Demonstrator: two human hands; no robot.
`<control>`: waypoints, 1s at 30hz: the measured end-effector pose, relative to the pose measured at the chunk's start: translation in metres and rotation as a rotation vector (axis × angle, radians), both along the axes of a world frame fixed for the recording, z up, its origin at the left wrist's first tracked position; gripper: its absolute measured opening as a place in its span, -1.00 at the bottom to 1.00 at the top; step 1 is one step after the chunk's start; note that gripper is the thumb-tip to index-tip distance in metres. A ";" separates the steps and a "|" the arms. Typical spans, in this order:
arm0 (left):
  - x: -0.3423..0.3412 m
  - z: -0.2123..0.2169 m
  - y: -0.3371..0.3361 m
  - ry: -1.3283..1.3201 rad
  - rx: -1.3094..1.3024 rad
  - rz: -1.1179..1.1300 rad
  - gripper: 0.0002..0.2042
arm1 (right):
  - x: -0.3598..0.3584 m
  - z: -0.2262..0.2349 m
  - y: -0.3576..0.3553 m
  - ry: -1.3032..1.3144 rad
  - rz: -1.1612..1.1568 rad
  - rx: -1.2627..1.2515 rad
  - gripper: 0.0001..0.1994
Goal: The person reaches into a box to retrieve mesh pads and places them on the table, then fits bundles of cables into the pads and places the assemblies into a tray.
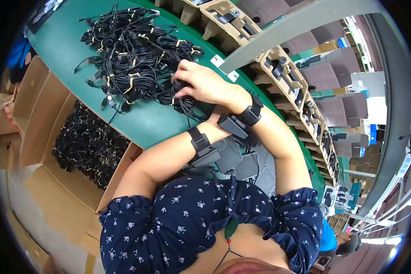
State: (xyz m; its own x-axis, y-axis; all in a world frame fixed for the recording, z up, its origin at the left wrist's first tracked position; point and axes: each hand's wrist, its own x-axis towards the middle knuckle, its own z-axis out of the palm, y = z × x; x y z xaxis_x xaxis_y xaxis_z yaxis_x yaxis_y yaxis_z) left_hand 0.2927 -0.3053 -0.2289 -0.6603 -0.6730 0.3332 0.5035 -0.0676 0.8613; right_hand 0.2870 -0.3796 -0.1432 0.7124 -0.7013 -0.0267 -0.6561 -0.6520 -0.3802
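Observation:
A large heap of black cable bundles, tied with pale bands, lies on the green table. At the right side of the heap, my right hand has its fingers curled around a black cable bundle. My left forearm crosses beneath my right wrist; only the edge of my left hand shows there, and its fingers are hidden. Loose cable ends trail below my right hand. Black straps with small dark devices are around both wrists.
An open cardboard box full of more black cables stands beside the table at left. Beyond a metal post, a row of moulded brown trays holds dark parts. Flat grey pieces lie near my body. Another person is at lower right.

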 end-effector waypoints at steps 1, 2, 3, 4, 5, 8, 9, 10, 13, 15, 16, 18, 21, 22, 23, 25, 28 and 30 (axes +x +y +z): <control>0.006 0.004 -0.001 -0.143 -0.154 0.068 -0.61 | -0.001 0.005 0.003 0.064 0.029 -0.004 -0.64; 0.011 0.009 -0.001 -0.282 -0.312 0.133 -0.61 | -0.002 0.011 0.005 0.058 0.072 -0.092 -0.69; 0.013 0.012 0.000 -0.419 -0.470 0.197 -0.62 | -0.006 0.019 0.009 0.064 0.061 -0.097 -0.69; 0.011 0.016 0.005 -0.402 -0.509 0.343 -0.63 | -0.012 0.029 0.016 -0.084 -0.019 -0.118 -0.72; 0.016 0.030 0.003 -0.531 -0.574 0.478 -0.70 | -0.016 0.038 0.022 -0.235 -0.089 -0.135 -0.74; 0.010 0.036 0.006 -0.433 -0.613 0.494 -0.72 | -0.047 0.070 0.046 -0.636 -0.301 -0.123 -0.81; 0.011 0.038 0.008 -0.363 -0.724 0.543 -0.75 | -0.055 0.076 0.056 -0.820 -0.423 -0.041 -0.82; 0.013 0.043 0.011 -0.251 -0.763 0.509 -0.77 | -0.067 0.079 0.060 -0.844 -0.514 -0.067 -0.83; 0.029 0.065 0.026 0.019 -0.840 0.474 -0.70 | -0.119 0.088 0.082 -0.465 -0.849 -0.141 -0.81; 0.035 0.074 0.021 0.109 -0.904 0.715 -0.66 | -0.124 0.099 0.103 -0.502 -0.881 0.017 -0.80; 0.031 0.077 0.014 0.051 -0.874 0.828 -0.61 | -0.141 0.091 0.108 -0.460 -0.822 0.017 -0.79; 0.031 0.082 0.002 -0.227 -0.843 0.862 -0.41 | -0.148 0.087 0.124 -0.412 -0.830 0.081 -0.79; 0.025 0.050 -0.013 -0.465 -0.633 0.492 -0.64 | -0.137 0.093 0.142 -0.580 -0.934 0.395 -0.85; 0.023 0.046 -0.009 -0.337 -0.321 0.290 -0.70 | -0.139 0.089 0.145 -0.648 -0.889 0.438 -0.82; 0.019 0.047 -0.006 -0.340 -0.325 0.283 -0.70 | -0.142 0.083 0.146 -0.721 -0.846 0.475 -0.77; 0.014 0.046 0.003 -0.052 0.142 -0.062 -0.62 | -0.134 0.074 0.148 -0.777 -0.911 0.540 -0.70; 0.015 0.054 0.012 -0.033 0.425 -0.399 -0.59 | -0.117 0.058 0.152 -0.489 -0.851 0.118 -0.46; 0.022 0.052 0.006 -0.143 0.362 -0.450 -0.59 | -0.112 0.061 0.147 -0.004 -0.593 -0.509 -0.28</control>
State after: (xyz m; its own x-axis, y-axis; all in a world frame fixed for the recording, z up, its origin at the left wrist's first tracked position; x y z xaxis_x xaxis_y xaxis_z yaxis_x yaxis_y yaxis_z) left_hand 0.3152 -0.2990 -0.1773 -0.9283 -0.3711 0.0216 0.2382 -0.5493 0.8010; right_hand 0.1750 -0.2325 -0.0817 0.2138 -0.8903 0.4020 -0.9489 -0.2871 -0.1312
